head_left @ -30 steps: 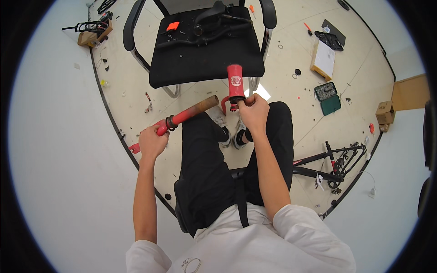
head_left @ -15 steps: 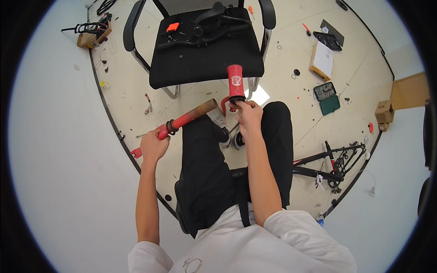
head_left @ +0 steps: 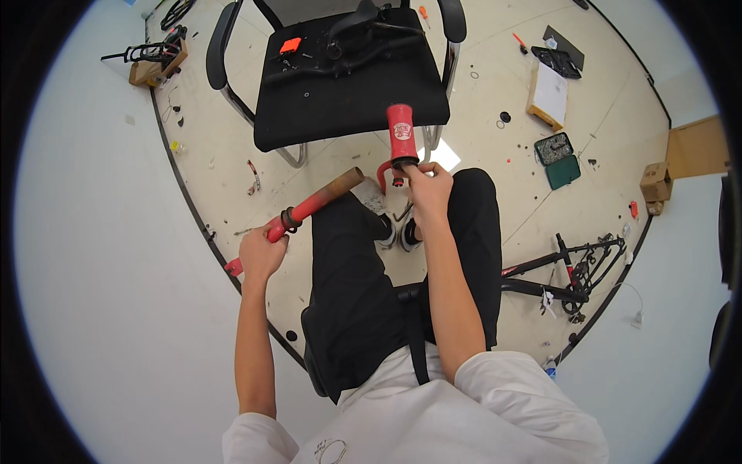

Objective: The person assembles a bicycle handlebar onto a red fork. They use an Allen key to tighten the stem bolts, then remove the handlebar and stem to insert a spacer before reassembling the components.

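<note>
Above the knees, out in front of the seated person, a red tube (head_left: pixel 315 203) with a rusty brown end slants up to the right, and the left hand (head_left: pixel 261 253) is wrapped tight around its lower part, just below a dark ring on the tube. Over to the right, the right hand (head_left: pixel 427 188) has its fingertips pinched around the dark lower end of a red cylinder (head_left: pixel 401 135), holding it upright, with a small red hook-shaped piece hanging just beside the fingers. The tube and the cylinder are apart, not touching. Just beyond them stands a black chair (head_left: pixel 348 93), its seat carrying black bicycle parts. On the floor to the right lie a green parts box (head_left: pixel 558 158) and a bicycle frame (head_left: pixel 564 271).
</note>
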Tool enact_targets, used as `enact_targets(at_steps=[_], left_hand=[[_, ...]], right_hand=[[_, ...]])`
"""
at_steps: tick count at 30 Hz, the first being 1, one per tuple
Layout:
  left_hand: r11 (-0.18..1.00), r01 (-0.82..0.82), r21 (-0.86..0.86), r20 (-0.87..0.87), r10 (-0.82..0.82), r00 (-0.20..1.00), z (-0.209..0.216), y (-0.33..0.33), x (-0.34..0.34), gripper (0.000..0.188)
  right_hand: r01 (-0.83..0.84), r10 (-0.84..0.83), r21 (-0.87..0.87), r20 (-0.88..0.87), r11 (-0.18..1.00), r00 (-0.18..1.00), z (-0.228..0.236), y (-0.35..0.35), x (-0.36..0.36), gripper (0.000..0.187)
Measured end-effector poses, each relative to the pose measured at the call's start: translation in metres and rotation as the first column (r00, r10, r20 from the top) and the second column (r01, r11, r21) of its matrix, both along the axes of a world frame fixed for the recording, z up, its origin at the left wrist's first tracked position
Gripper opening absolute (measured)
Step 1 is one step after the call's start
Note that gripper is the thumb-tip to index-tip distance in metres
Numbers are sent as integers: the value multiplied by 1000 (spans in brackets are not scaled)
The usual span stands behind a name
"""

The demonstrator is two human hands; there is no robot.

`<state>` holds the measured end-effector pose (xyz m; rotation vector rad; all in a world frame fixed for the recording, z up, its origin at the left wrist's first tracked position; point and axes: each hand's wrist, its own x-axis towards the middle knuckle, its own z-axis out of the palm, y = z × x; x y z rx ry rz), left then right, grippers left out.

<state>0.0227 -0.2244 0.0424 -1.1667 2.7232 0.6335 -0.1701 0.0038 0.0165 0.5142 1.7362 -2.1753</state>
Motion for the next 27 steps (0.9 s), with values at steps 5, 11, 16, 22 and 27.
enact_targets(at_steps=[5,11,16,22,27], left_hand=[[1000,-18,8,1,18,1000,-4,0,-1,22],[1000,-6,3,9,6,1000,-3,1,-3,22],[1000,-10,3,11,10,1000,-4,1,-1,23],[999,-39,27,10,39,999,-4,2,-1,25],[999,-35,42,-4,35,999,-2,3,-6,23]], right_hand=[[116,-39,-432,183,894,982,11,3,24,29],[223,-87,-476,292,851,952,11,-5,28,32],[248,-51,-563,341,788,938,9,-3,21,33],[198,-34,-486,325,851,945,15,0,25,34],[163,70,-572,363,804,929,1,16,44,33]])
